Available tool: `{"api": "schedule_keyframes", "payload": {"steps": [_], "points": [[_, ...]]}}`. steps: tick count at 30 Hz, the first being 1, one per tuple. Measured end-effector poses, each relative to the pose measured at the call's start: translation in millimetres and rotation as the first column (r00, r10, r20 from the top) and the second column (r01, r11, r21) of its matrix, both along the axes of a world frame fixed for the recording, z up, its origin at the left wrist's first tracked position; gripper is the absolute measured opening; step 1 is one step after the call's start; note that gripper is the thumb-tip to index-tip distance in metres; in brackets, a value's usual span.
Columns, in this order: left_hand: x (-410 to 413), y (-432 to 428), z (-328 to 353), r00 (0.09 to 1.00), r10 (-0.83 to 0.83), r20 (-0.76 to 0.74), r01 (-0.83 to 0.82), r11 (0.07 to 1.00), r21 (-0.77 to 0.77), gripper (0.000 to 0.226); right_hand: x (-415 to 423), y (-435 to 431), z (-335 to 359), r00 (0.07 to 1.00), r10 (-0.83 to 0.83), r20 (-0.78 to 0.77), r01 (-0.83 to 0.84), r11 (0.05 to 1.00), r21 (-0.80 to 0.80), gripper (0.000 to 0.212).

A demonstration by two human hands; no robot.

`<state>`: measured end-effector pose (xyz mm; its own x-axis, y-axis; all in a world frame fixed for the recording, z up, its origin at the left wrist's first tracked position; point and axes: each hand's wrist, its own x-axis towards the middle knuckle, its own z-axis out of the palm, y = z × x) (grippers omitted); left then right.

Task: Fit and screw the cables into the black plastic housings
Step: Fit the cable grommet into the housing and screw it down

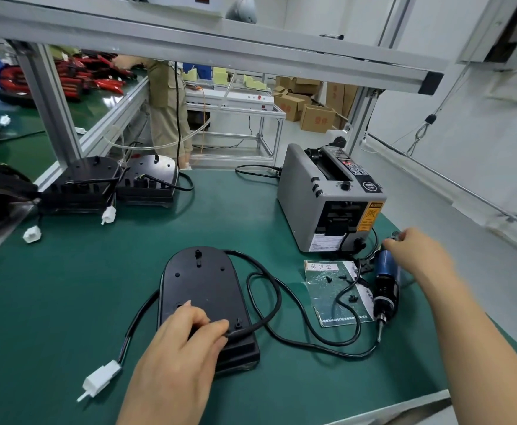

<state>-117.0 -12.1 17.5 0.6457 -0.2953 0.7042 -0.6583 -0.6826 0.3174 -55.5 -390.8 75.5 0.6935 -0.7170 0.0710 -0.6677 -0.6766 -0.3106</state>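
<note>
A green tabletop (67, 302) fills a workstation framed in grey aluminium, and beyond its far edge a person in beige clothing (166, 111) stands at another bench. The black plastic housing (202, 280) lies flat in the middle of the tabletop, its squared end toward the near edge. The left hand (180, 342) rests on that near end with fingers bent, and its thumb tip and curled fingers close on the black cable (269, 289) right where it meets the housing's near right corner. From there the cable loops out to the right across the tabletop. A white connector (102, 378) on a short lead lies just left of the hand.

The right hand (419, 253) is out by the right edge, well apart from the housing, fingertips pinched on a small grey object (395, 236) too blurred to name. Just below it a blue electric screwdriver (386, 283) lies with its bit toward the near edge. A grey tape dispenser (309, 191) stands behind. Two more housings (88, 179) sit at the far left corner
</note>
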Motion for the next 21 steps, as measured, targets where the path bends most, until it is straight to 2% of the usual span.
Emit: {"api": "schedule_keyframes", "payload": {"steps": [2, 4, 5, 8, 12, 14, 17, 21], "points": [[0.0, -0.2, 0.0, 1.0, 0.004, 0.004, -0.004, 1.0, 0.004, 0.059, 2.3, 14.0, 4.8, 0.964, 0.092, 0.251, -0.106, 0.993, 0.043, 0.014], [-0.3, -0.1, 0.4, 1.0, 0.0, 0.002, 0.0, 1.0, 0.0, 0.06, 8.5, 32.8, 8.5, 0.891, 0.124, 0.437, -0.259, 0.929, 0.264, 0.014], [-0.5, 0.0, 0.8, 1.0, -0.003, 0.0, 0.003, 1.0, -0.003, 0.06, 11.7, 40.7, 9.7, 0.876, 0.089, 0.474, -0.296, 0.876, 0.381, 0.013], [-0.5, -0.2, 1.3, 1.0, 0.002, -0.002, -0.002, 1.0, -0.003, 0.061, 20.1, 52.2, 10.5, 0.881, -0.042, 0.472, -0.284, 0.75, 0.597, 0.011], [-1.4, -0.2, 1.1, 1.0, 0.002, -0.005, -0.002, 1.0, -0.005, 0.058, 24.4, 50.4, 6.9, 0.855, -0.175, 0.489, -0.291, 0.619, 0.73, 0.016], [-1.2, 0.5, 0.7, 1.0, -0.001, -0.009, 0.001, 1.0, -0.001, 0.048, 25.3, 50.9, 6.5, 0.84, -0.224, 0.494, -0.302, 0.563, 0.769, 0.017], [-0.7, 1.4, -0.8, 1.0, -0.007, -0.026, 0.007, 1.0, -0.011, 0.036, 26.8, 53.8, 6.2, 0.822, -0.282, 0.495, -0.3, 0.524, 0.797, 0.019], [-1.9, 1.7, -1.9, 0.999, -0.006, -0.047, 0.005, 1.0, -0.007, 0.035, 29.5, 59.5, 5.2, 0.785, -0.332, 0.523, -0.308, 0.523, 0.795, 0.014]]}}
